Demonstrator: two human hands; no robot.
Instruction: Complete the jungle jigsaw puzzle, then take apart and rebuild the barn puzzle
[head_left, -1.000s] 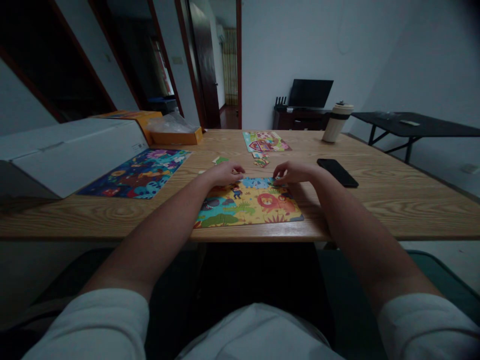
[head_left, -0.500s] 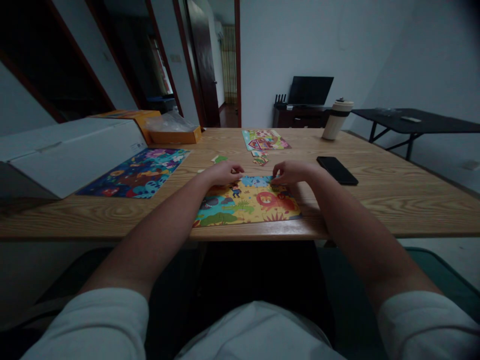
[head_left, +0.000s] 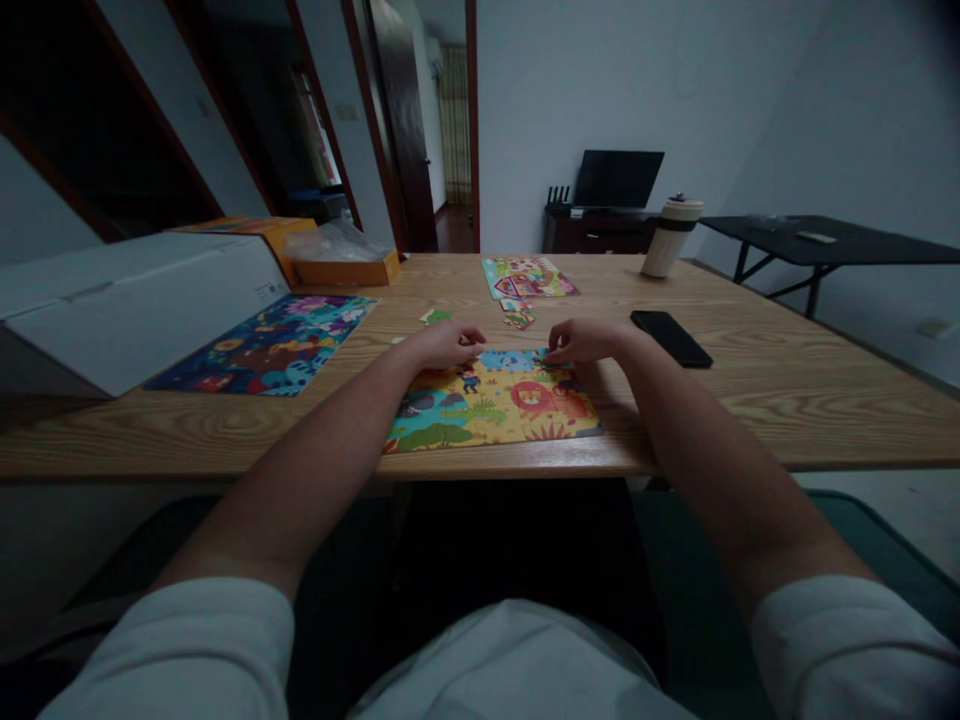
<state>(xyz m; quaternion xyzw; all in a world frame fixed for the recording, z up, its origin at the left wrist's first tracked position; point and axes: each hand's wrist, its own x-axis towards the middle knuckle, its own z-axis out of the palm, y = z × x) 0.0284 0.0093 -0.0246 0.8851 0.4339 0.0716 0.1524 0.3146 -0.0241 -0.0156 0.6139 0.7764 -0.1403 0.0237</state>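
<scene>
A jigsaw puzzle [head_left: 499,408] with a yellow ground, a lion, a crocodile and a small figure lies at the table's near edge. My left hand [head_left: 450,345] rests at its far left part, fingers bent and drawn together beside the blue section; whatever lies under the fingertips is hidden. At the far right corner, my right hand [head_left: 583,340] pinches a small puzzle piece [head_left: 551,359] against the puzzle, thumb and fingers closed. Beyond the hands lie loose puzzle pieces [head_left: 519,319] and a green piece [head_left: 436,316].
A pink and green picture sheet [head_left: 529,278] lies farther back. On the left are a dark blue picture [head_left: 270,345], a white box [head_left: 150,300] and an orange box [head_left: 349,270] with clear plastic. A black phone [head_left: 670,338] and a cream tumbler [head_left: 667,240] stand to the right.
The view has shifted very slightly. Both hands stay at the puzzle's far edge, the right fingers moving a little at the corner piece.
</scene>
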